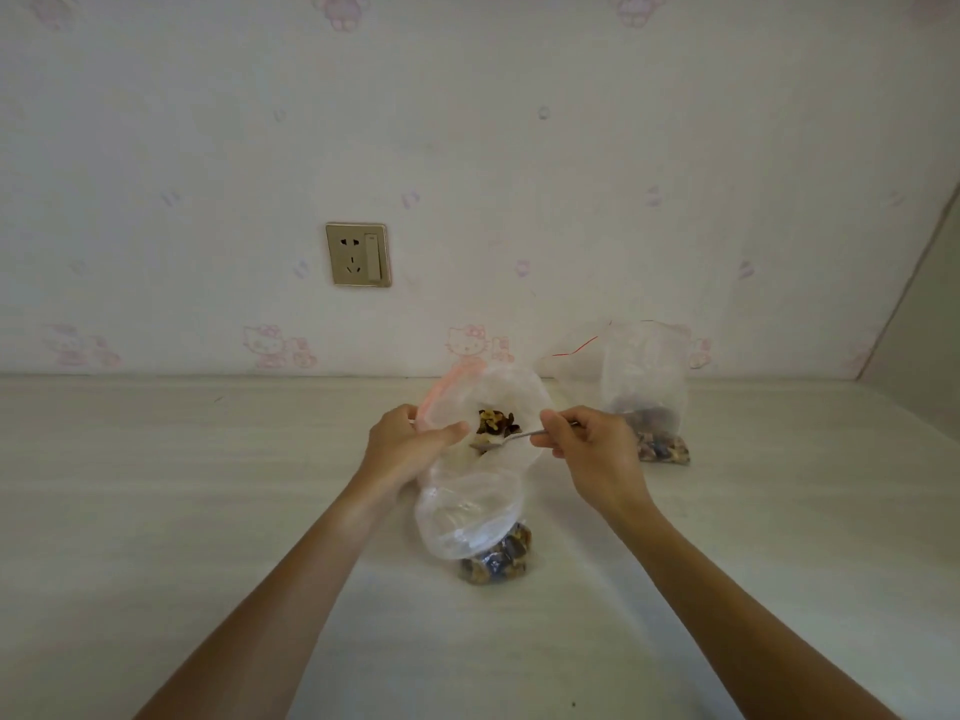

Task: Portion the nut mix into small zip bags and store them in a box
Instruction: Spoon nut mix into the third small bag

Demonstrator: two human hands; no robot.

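My left hand (402, 443) grips the left rim of a clear zip bag (511, 394) with a pink-red seal, holding its mouth open; dark and tan nut mix (494, 421) shows inside. My right hand (589, 443) pinches the handle of a metal spoon (506, 440), whose bowl points left over the bag's mouth. In front of it, a second clear bag (467, 517) stands on the white table with nuts at its bottom (497, 558).
A third clear bag (644, 376) with a red zip line stands at the back right against the wall, nuts at its base. A wall socket (358, 254) sits on the patterned wallpaper. A side panel rises at the far right.
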